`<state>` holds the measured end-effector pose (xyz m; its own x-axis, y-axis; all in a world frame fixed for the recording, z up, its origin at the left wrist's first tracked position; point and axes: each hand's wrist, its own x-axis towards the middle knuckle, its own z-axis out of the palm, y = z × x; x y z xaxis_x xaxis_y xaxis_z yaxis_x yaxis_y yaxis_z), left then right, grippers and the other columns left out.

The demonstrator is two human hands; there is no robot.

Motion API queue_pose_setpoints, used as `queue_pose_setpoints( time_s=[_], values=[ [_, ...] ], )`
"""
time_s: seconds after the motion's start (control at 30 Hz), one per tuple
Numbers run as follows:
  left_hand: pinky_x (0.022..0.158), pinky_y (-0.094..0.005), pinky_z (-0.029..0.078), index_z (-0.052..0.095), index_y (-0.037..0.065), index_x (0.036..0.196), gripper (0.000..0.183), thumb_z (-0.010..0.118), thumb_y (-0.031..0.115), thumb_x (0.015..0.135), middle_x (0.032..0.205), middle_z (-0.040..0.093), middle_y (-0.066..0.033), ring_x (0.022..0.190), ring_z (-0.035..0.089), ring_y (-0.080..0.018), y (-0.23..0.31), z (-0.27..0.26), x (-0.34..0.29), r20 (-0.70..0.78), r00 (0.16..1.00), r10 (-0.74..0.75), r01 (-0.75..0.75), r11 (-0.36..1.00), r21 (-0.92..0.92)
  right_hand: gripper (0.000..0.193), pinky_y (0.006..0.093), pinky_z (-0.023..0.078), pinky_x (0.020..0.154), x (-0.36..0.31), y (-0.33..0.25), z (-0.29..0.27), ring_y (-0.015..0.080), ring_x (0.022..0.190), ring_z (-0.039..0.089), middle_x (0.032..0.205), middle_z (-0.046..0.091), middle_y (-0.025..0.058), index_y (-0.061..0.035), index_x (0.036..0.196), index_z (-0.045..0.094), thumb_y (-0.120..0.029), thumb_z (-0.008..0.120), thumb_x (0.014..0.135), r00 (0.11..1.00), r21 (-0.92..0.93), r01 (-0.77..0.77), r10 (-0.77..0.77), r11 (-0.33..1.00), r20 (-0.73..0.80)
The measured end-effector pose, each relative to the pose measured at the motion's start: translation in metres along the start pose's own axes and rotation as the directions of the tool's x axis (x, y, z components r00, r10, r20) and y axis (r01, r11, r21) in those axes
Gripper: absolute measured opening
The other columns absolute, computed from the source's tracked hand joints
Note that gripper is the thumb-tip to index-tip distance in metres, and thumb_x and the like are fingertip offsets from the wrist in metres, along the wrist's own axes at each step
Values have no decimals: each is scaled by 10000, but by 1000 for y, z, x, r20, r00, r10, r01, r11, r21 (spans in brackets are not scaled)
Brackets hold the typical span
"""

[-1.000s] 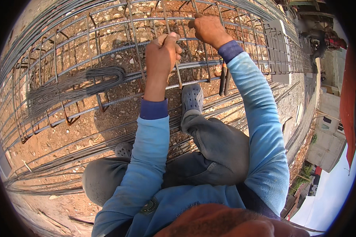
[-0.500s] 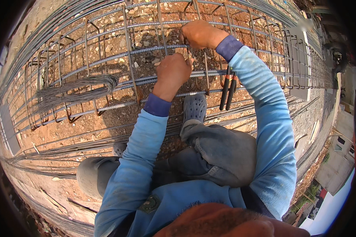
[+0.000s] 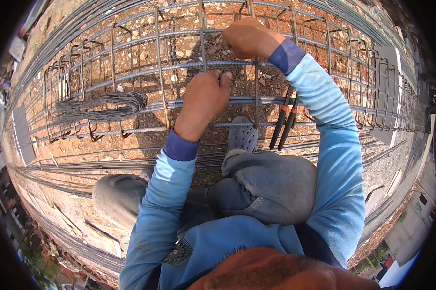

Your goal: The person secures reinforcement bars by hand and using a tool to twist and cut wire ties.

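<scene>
Both my hands are over a cage of ribbed steel reinforcing bars (image 3: 131, 72) tied across with thinner square stirrups. My left hand (image 3: 203, 99) is a loose fist with the thumb along its top, beside a stirrup and the middle long bar. Farther off and slightly right, my right hand (image 3: 249, 39) curls down over the far long bar. Whatever either set of fingers grips is hidden. Black-handled pincers (image 3: 284, 123) hang on the near bars, right of my hands. A looped bundle of thin grey tie wire (image 3: 106, 107) lies over the bars at the left.
Long loose steel rods (image 3: 106, 164) run along the ground between the cage and my legs. My grey clog (image 3: 243, 134) is at the cage's near edge. Grey boards (image 3: 24, 135) stand by the left end, with another grey panel (image 3: 386, 96) at the right. Stony soil lies beneath.
My left hand has drawn left and a little nearer, widening the gap between my hands. The right hand stays over the far bar. The whole view has shifted slightly.
</scene>
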<state>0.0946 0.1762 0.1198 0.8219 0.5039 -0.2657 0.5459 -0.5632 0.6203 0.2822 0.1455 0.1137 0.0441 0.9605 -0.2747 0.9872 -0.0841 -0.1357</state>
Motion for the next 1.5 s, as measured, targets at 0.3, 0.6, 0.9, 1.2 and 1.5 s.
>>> queue_pose_setpoints(
  time_s=[0.3,0.6,0.9,1.2,1.5],
  values=[
    [560,-364,498,497,-59,1223,442,438,303,977,1065,628,-167,643,613,-205,16,29,3,324,904,-278,421,457,-783,119,443,508,687,-14,13,6,358,768,644,773,667,151,-73,802,691,-136,665,705,1000,145,5,-8,989,21],
    [393,-290,371,557,31,982,270,425,267,980,635,472,9,431,407,-102,-10,23,-2,403,844,-354,449,54,-892,149,458,502,701,0,-11,9,354,766,641,779,658,160,-70,839,683,-210,665,793,993,23,57,-54,998,-109],
    [616,-455,495,665,12,882,280,483,224,879,760,648,-210,646,620,-372,-29,-22,3,48,996,-73,78,992,-98,159,465,493,706,15,-15,27,382,762,629,774,646,198,-25,862,673,-176,635,831,997,232,65,-71,971,21],
    [714,-475,501,675,49,919,218,512,170,840,804,652,-221,790,633,-402,-35,-61,26,78,975,206,-220,881,419,192,449,492,689,16,-27,15,362,730,627,752,645,187,-21,861,675,-191,602,811,999,385,28,-34,922,9],
    [766,-469,502,686,85,968,230,532,193,837,850,665,-208,848,646,-363,-42,-71,38,143,958,250,-286,883,371,218,446,476,666,21,-17,28,337,675,609,718,638,182,-20,883,687,-209,607,807,999,416,-30,12,909,45]
  ],
)
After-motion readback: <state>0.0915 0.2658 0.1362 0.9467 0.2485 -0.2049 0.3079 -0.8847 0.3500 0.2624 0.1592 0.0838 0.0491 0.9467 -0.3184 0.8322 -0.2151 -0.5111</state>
